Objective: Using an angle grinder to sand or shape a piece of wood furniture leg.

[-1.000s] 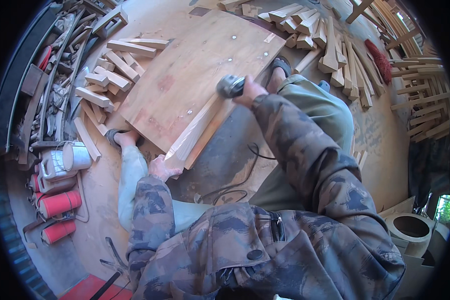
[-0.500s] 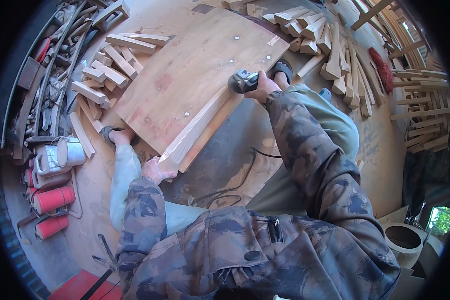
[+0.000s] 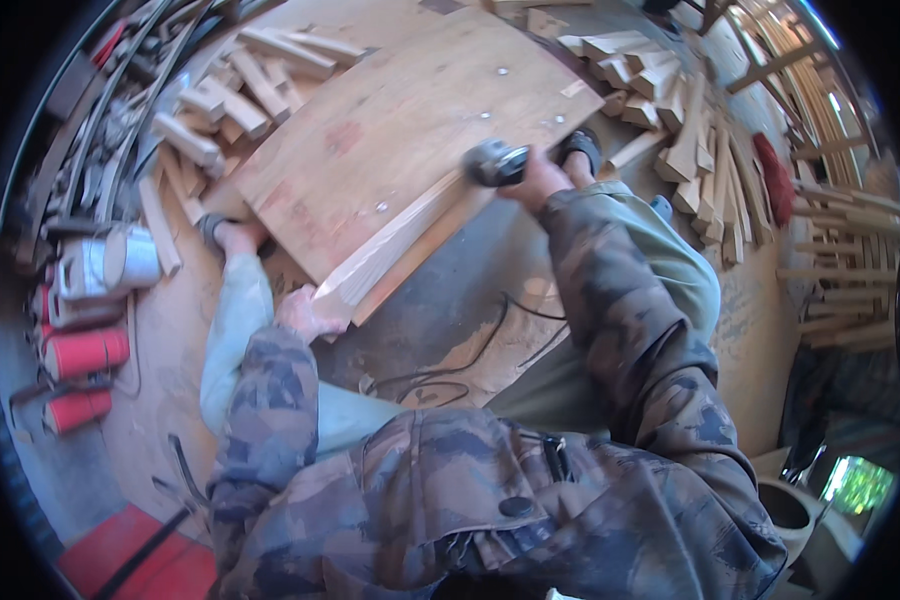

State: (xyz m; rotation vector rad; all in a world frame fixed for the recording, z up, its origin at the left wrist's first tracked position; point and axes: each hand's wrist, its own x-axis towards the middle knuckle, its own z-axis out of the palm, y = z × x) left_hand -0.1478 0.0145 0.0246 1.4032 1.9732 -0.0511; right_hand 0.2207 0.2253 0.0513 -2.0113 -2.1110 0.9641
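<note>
Taking the middle of the low plywood table (image 3: 410, 130) as the clock's centre, the pale wooden piece (image 3: 395, 238) lies along the table's near edge, slanting from 7 o'clock up toward 4 o'clock. The left hand (image 3: 308, 315), at 7 o'clock, grips the piece's near end, fingers wrapped around it. The right hand (image 3: 538, 182), at 4 o'clock, is closed around a power tool (image 3: 496, 163), whose blurred metal head points toward 9 o'clock and sits at the piece's far end; whether they touch, I cannot tell.

A heap of wooden blocks (image 3: 232, 105) spreads over the floor from 9 to 10 o'clock, and a stack of tapered pieces (image 3: 685, 150) fills the 3 o'clock side. A white bucket (image 3: 133, 258) and red canisters (image 3: 87, 354) stand or lie around 8 o'clock. At 6 o'clock, a black cable (image 3: 432, 383) loops on the floor.
</note>
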